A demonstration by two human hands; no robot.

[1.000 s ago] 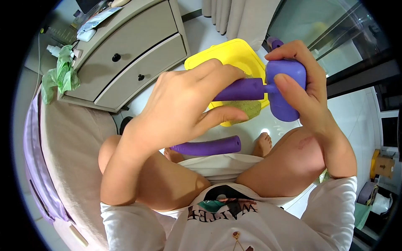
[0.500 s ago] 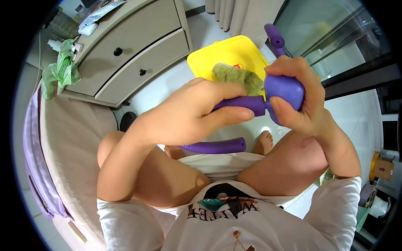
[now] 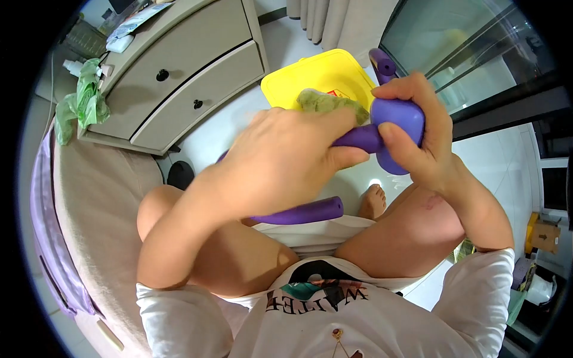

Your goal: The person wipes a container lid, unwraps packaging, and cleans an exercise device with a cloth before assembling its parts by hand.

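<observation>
My left hand [image 3: 292,155] is closed round a dark purple tube [image 3: 360,138], its fingers slightly blurred. The tube's end touches a lighter purple padded piece [image 3: 399,128], which my right hand [image 3: 427,128] grips between thumb and fingers. Another curved purple tube [image 3: 307,211] with a hole in its end shows below my left hand, above my lap. Behind my right hand a further purple curved part [image 3: 383,64] sticks up. Past my hands a green cloth [image 3: 328,102] lies on a yellow plastic lid or tray [image 3: 286,80].
A beige chest of drawers [image 3: 179,77] stands at the upper left, with a green plastic bag [image 3: 88,98] at its corner. A beige padded seat [image 3: 110,197] is on the left. A glass door [image 3: 453,53] is at the upper right, a cardboard box [image 3: 545,236] at the far right.
The tube and padded piece, held apart by a narrow gap a second ago, now touch or nearly touch. My left hand has shifted right along the tube. The green cloth shows more than at first.
</observation>
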